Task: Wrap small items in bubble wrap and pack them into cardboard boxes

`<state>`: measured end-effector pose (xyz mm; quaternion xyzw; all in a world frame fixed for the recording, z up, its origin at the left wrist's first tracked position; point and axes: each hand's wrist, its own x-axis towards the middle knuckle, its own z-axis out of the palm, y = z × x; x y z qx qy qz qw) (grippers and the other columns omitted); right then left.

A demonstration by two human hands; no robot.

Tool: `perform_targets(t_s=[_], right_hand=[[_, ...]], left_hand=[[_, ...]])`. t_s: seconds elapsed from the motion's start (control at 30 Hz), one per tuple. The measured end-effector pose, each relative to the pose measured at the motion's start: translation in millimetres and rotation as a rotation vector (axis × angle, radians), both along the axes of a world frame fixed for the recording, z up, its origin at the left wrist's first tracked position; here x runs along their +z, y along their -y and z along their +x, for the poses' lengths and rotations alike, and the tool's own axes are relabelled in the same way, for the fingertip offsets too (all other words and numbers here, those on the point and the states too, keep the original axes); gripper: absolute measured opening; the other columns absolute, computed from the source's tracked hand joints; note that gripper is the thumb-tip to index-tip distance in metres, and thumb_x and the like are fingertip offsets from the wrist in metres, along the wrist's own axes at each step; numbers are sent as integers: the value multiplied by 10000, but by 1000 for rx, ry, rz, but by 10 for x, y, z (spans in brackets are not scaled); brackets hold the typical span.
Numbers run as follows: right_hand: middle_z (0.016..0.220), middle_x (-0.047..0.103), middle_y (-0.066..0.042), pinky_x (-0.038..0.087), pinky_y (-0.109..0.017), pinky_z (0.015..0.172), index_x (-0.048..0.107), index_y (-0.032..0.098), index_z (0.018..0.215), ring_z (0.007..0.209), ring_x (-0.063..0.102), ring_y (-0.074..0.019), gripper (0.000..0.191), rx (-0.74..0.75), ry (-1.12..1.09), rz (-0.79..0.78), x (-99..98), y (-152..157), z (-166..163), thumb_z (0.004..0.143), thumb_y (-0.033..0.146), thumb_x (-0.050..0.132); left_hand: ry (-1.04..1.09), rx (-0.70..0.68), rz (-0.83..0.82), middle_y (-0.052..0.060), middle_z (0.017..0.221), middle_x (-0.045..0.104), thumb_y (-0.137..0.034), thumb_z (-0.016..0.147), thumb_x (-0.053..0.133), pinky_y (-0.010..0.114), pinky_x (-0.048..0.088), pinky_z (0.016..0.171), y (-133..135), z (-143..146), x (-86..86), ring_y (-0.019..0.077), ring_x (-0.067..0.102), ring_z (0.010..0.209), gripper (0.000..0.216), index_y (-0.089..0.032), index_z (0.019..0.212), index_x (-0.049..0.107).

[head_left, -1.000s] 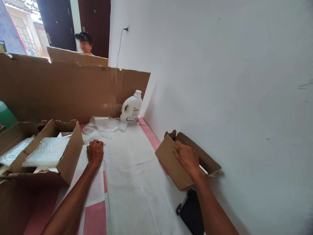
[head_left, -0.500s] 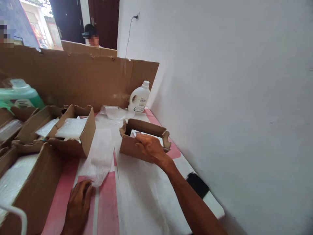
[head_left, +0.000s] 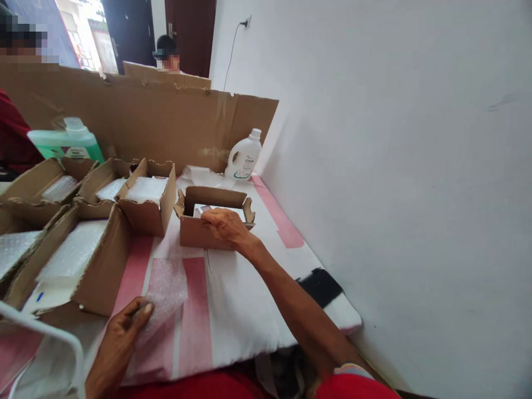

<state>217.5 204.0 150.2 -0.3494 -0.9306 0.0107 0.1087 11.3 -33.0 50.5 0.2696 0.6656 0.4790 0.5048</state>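
My left hand pinches a sheet of bubble wrap between thumb and fingers, lifting its near end off the table. Farther forward, my right hand is closed over the near wall of a small open cardboard box. Its fingertips curl inside the rim and are partly hidden. A white flat item lies inside that box, partly covered by the hand. To the left stand several open cardboard boxes, one of them close to my left hand, with bubble-wrapped contents.
A white jug and a green liquid bottle stand before a tall cardboard partition. A black flat object lies by the wall at right. A white curved bar crosses the lower left. People are beyond the partition.
My left hand has taken hold of the bubble wrap and raised its near end. The small box has shifted left with my right hand. The camera view has shifted as well.
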Motion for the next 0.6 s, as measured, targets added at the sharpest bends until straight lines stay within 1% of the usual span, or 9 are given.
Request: perform_targets(t_s=[0.07,0.13,0.2,0.27,0.37,0.43,0.5,0.53,0.6], right_hand=[[1010,714,-82,404,-318,805,690,182,1032,952,599,-229,108,-2,-50,14,25,72,75,928,156,673],[1151,695,-117,425,-392,935,659,176,1176,1095,574,-275,303,-14,-189,50,64,202,172,891,224,748],[1268,652,-131,410,-444,1040,600,184,1301,1204,539,-286,480,-1,-385,32,91,401,257,870,292,783],[1339,624,-113,398,-440,1101,566,214,1356,1276,522,-264,577,98,-541,-121,63,656,294,851,362,802],[1448,573,-102,330,-438,1178,535,241,1409,1402,449,-252,745,342,-586,-462,-132,1059,216,771,460,851],[1468,563,-107,287,-436,1196,609,228,1323,1423,431,-255,644,410,-609,-644,-331,1282,118,777,485,837],[1305,668,-89,374,-382,1107,712,204,1066,1268,562,-231,372,351,-713,-827,-515,1436,61,839,491,778],[1143,716,-67,435,-339,1002,715,193,922,1109,626,-203,315,285,-772,-936,-583,1484,66,860,499,752],[807,666,0,448,-261,737,654,179,749,771,595,-137,380,134,-856,-1164,-656,1529,157,850,534,745]], left_hand=[[177,54,-57,-28,683,630,-649,516,866,250,480,577,62,1,109,154,575,605,600,-224,889,668],[278,147,-83,-40,645,604,-606,386,930,242,468,538,95,-1,222,138,551,557,666,-229,868,668],[340,160,-51,-36,636,583,-568,322,955,232,445,500,97,9,329,123,525,536,650,-216,783,660],[399,66,75,-26,614,542,-556,377,949,234,435,485,80,49,433,118,501,535,562,-199,644,606],[501,-73,275,-35,540,435,-557,407,943,254,431,475,53,183,607,111,437,500,601,-197,500,470],[562,-47,295,-44,535,411,-566,367,952,263,427,478,43,291,743,109,413,488,645,-202,501,437],[579,27,288,-50,555,405,-579,361,953,257,424,497,26,364,860,103,406,503,675,-202,526,418],[563,56,287,-50,565,405,-581,383,949,250,419,502,11,376,897,99,404,514,671,-202,541,419],[490,82,264,-54,568,410,-584,429,937,231,391,478,-42,351,904,89,393,512,649,-204,568,429]])
